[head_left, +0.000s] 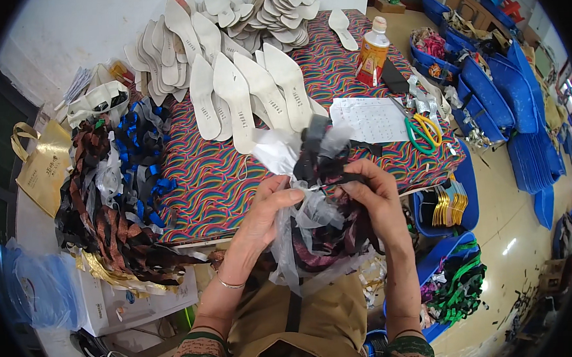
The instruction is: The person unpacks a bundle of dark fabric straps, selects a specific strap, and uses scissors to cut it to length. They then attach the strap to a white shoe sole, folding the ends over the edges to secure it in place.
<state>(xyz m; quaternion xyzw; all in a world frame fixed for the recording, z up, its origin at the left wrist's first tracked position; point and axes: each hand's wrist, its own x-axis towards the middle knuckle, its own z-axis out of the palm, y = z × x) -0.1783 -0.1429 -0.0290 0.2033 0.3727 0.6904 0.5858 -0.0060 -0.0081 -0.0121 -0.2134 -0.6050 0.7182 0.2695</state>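
In front of my body, over the table's near edge, hangs a bundle of dark maroon and black strips (313,249) wrapped in translucent plastic film (321,214). My left hand (268,209) is closed at the bundle's left side, thumb and fingers pinching the film. On the other side my right hand (375,196) pinches a dark strip at the bundle's upper part. The two thumbs are close together, and a thin pale piece shows between them. Just beyond the hands, white shoe insoles (232,106) lie overlapping on a table with a colourful wavy-patterned cover (202,203).
Brown, black and blue strips (104,209) hang over the table's left side, by a gold bag (44,167). A bottle (373,52), papers (371,119) and scissors (421,135) occupy the right. Blue bins (484,94) stand on the floor; one holds green strips (459,282).
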